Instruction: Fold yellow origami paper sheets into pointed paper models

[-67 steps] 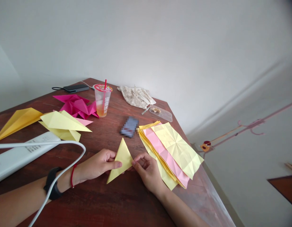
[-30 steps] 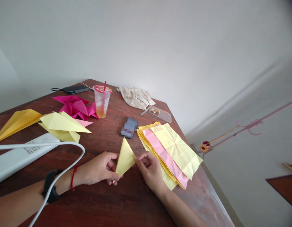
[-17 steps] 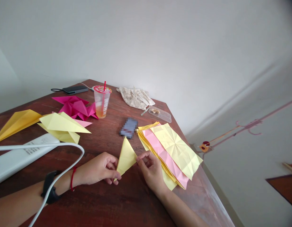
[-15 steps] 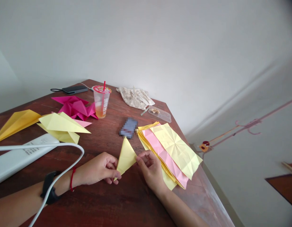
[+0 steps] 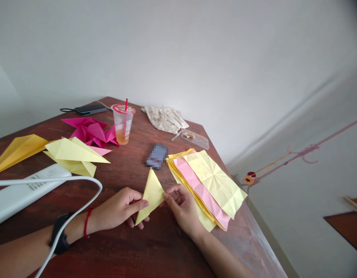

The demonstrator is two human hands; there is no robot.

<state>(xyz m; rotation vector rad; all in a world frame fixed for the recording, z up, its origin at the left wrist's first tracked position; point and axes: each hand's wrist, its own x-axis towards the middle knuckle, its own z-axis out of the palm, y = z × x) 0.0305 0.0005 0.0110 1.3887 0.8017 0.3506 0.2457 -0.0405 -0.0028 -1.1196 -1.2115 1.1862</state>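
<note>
A folded light yellow paper (image 5: 152, 193), kite-like with a point at the top, is held over the dark wooden table (image 5: 114, 247). My left hand (image 5: 126, 206) grips its lower left edge, thumb on the front face and fingers behind. At its right corner my right hand (image 5: 181, 204) pinches the paper between thumb and finger. Just right of that hand lies a stack of creased sheets, with a light yellow sheet (image 5: 214, 175) on top, a pink sheet (image 5: 192, 179) under it and deeper yellow ones below.
Magenta folded paper (image 5: 94, 131), yellow folded pieces (image 5: 76, 150) and a drink cup (image 5: 122, 125) stand at the left. A blurred phone-like object (image 5: 156, 156), cloth (image 5: 166, 119) and clear tray (image 5: 195, 139) lie farther back. A white cable (image 5: 100, 189) loops above a white device (image 5: 30, 191).
The folded paper has shifted slightly left and tilted, with its lower tip now showing below my left hand. My left thumb has moved up onto its face.
</note>
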